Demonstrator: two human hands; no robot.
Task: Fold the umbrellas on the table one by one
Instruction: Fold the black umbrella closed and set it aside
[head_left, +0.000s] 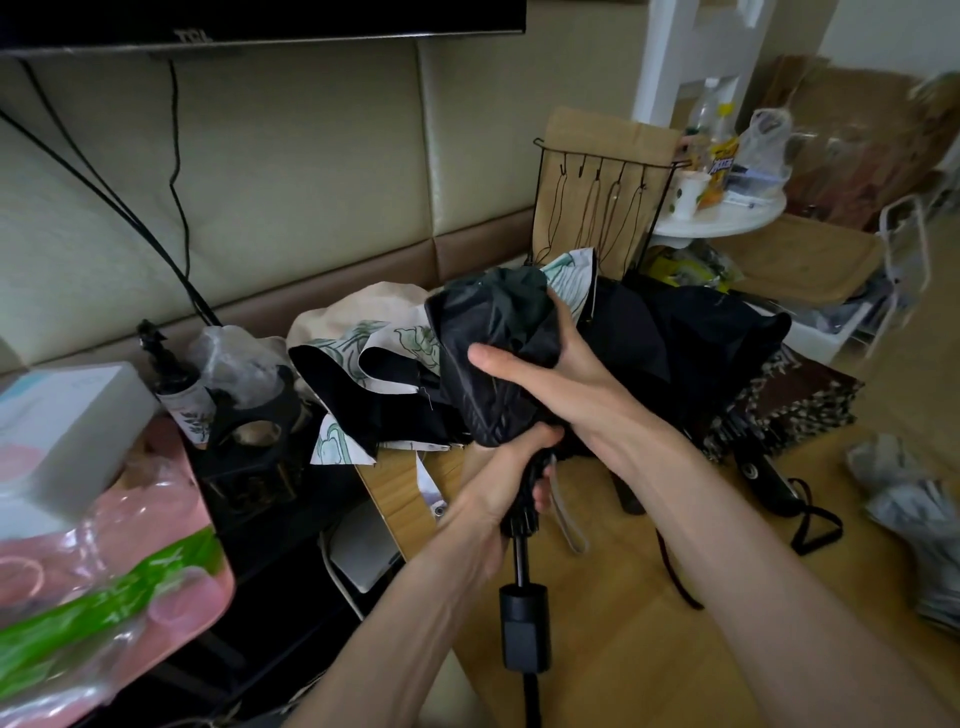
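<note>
- Over the wooden table (623, 613), centre of view, you're holding the black umbrella (488, 364) w/ both hands, off the tabletop.
- Your right hand (540, 369) is wrapped round the bunched canopy: thumb across the near side, fingers curled round the far side.
- Your left hand (511, 470) is clenched round the ribs just below the canopy, where they meet the shaft (519, 556).
- Shaft runs down toward you; the black handle (524, 631) hangs at the lower end, untouched. A grey strap (569, 514) dangles beside your left hand.
- Canopy is collapsed but loose and crumpled, not wrapped tight.
- Behind it on the table: a cream floral umbrella (363, 332) to the left, spread and floppy; another dark umbrella (717, 322) to the right; a brown patterned umbrella (800, 395) at far right w/ its handle pointing toward you.
- Left edge: a white box (67, 415) above a pink-and-green plastic pack (104, 597).
- Back right: a black wire rack (597, 171) w/ hooks, and a round white side table (727, 223) carrying a cup and bottles.
</note>
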